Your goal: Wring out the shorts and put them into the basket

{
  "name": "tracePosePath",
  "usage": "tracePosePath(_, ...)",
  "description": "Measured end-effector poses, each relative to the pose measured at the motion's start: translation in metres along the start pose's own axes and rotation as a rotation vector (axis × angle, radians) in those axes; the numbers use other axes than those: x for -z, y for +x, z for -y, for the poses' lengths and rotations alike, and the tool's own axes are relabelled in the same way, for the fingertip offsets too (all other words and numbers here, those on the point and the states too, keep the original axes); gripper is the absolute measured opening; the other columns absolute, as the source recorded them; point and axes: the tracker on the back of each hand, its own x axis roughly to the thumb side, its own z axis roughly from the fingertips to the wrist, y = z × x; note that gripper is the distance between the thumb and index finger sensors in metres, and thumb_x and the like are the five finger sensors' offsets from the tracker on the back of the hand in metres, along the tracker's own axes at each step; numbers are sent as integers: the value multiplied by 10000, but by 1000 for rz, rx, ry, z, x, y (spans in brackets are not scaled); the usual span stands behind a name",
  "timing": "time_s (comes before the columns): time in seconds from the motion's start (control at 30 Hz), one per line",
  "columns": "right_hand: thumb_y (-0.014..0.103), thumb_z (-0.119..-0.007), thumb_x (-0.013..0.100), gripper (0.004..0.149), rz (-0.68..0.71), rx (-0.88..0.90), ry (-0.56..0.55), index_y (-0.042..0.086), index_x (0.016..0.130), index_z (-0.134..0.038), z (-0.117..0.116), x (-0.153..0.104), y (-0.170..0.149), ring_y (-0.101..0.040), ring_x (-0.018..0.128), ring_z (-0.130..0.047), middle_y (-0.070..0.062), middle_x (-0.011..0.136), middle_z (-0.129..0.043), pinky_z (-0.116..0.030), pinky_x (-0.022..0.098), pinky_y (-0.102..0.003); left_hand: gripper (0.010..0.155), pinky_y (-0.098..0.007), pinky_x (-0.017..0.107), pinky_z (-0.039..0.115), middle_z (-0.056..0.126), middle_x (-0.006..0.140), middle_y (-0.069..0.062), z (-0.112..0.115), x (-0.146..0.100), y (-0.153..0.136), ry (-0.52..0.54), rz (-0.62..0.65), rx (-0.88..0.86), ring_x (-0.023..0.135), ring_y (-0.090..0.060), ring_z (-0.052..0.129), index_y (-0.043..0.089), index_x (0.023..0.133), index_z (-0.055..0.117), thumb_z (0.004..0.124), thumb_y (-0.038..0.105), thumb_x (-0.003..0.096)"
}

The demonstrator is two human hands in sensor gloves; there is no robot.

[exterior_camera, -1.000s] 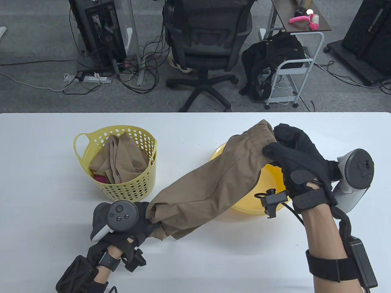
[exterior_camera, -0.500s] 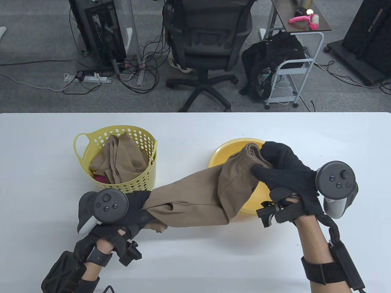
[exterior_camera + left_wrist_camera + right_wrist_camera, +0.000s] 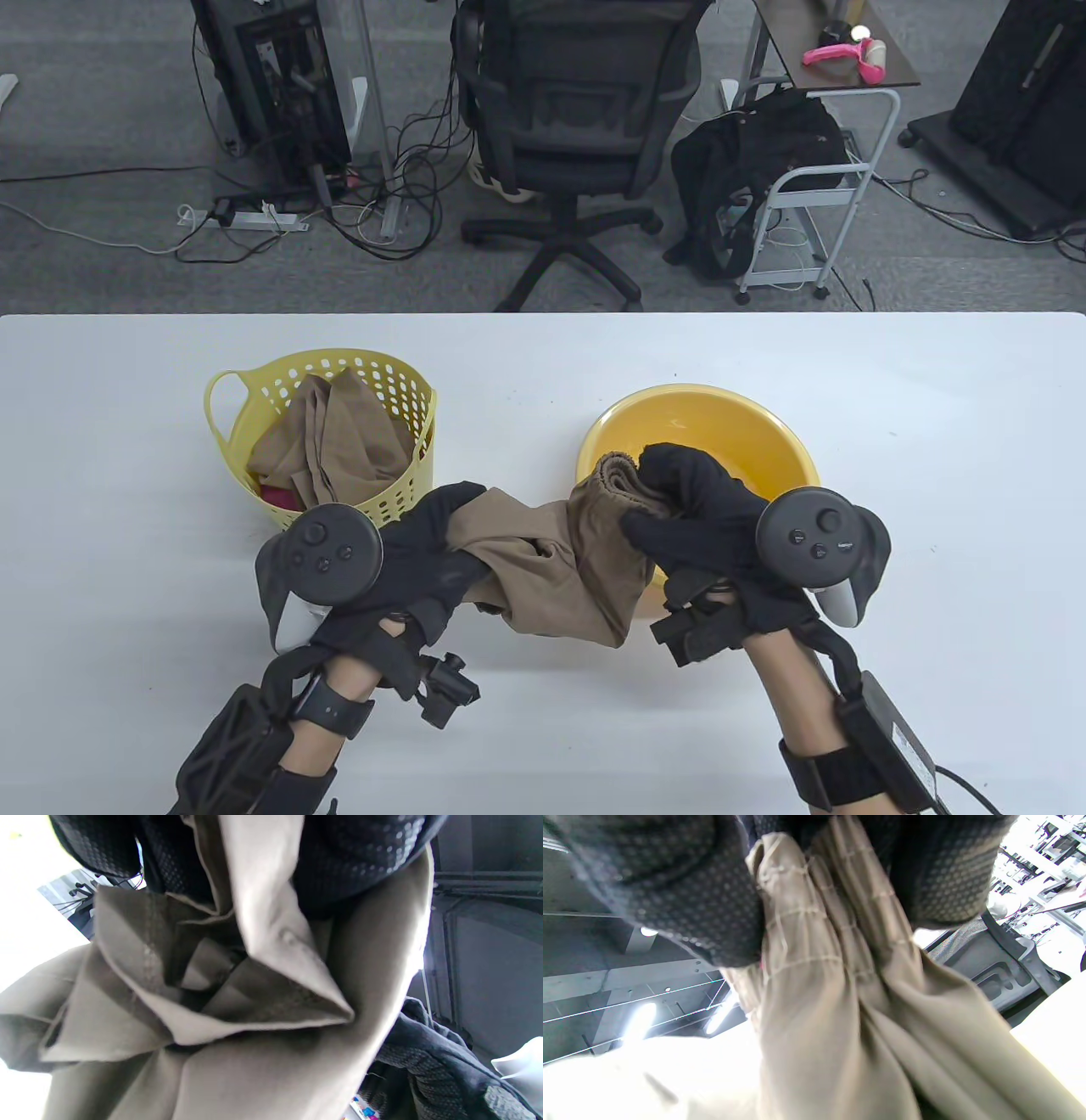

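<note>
The tan shorts (image 3: 551, 569) hang bunched between my two hands, above the table just in front of the yellow bowl (image 3: 747, 441). My left hand (image 3: 424, 552) grips the leg end, with folds of cloth (image 3: 237, 993) under its fingers. Fingers of my right hand (image 3: 679, 509) are curled round the gathered waistband (image 3: 814, 942). The yellow perforated basket (image 3: 399, 501) stands at the left with tan cloth (image 3: 339, 441) inside it.
The yellow bowl sits right of centre, partly behind my right hand. Beyond the table's far edge stand an office chair (image 3: 577, 127), a computer tower (image 3: 271, 85) with cables, and a small cart (image 3: 814, 170).
Both hands came together and down towards the table's front. The shorts, stretched out long before, are now bunched up short between them. The right hand left the space above the bowl.
</note>
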Motion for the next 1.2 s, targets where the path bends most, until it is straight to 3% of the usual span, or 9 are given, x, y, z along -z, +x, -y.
tracePosePath(0.37,386,-1009,408,616,-8,34,-11,111,883,-729,-31,1,13,-351,602,-998,-161,818,-834,-929,450,-440,610,-710,581,649,801,907,-155,21,4,-5,7,-8,-161,834,-487,861,77,1046,552,841,300,558)
tracePosePath(0.47,387,-1008,410,611,-27,63,-14,112,880,-732,-36,1,12,-351,597,-1002,-162,815,-836,-934,446,-436,621,-723,597,616,664,1014,-223,22,3,-7,-12,13,-192,894,-542,769,79,1067,492,799,307,577)
tracePosePath(0.6,390,-1003,416,602,-56,112,-11,111,877,-737,-42,0,11,-352,591,-1006,-166,814,-836,-938,440,-432,645,-747,615,525,416,1130,-422,25,3,-10,-63,40,-263,985,-709,537,47,1088,406,730,317,600)
tracePosePath(0.77,386,-1001,420,593,-80,151,-9,112,877,-740,-45,1,6,-353,593,-1008,-168,816,-836,-940,439,-433,809,-768,626,440,262,1144,-467,29,1,-12,-136,123,-329,996,-768,384,-2,1120,231,714,396,606)
tracePosePath(0.93,384,-1000,422,585,-98,207,9,115,874,-745,-46,0,3,-360,597,-1006,-170,817,-838,-938,441,-439,1036,-787,625,410,180,1137,-486,32,-1,-13,-188,179,-341,993,-794,329,-14,1122,112,793,530,560)
tracePosePath(1.2,365,-1001,423,571,-87,329,108,119,873,-750,-50,-3,1,-378,622,-994,-166,830,-833,-925,459,-461,1234,-770,627,525,311,1169,-402,33,-1,-7,-167,182,-161,1009,-717,532,-30,1107,100,1007,466,433)
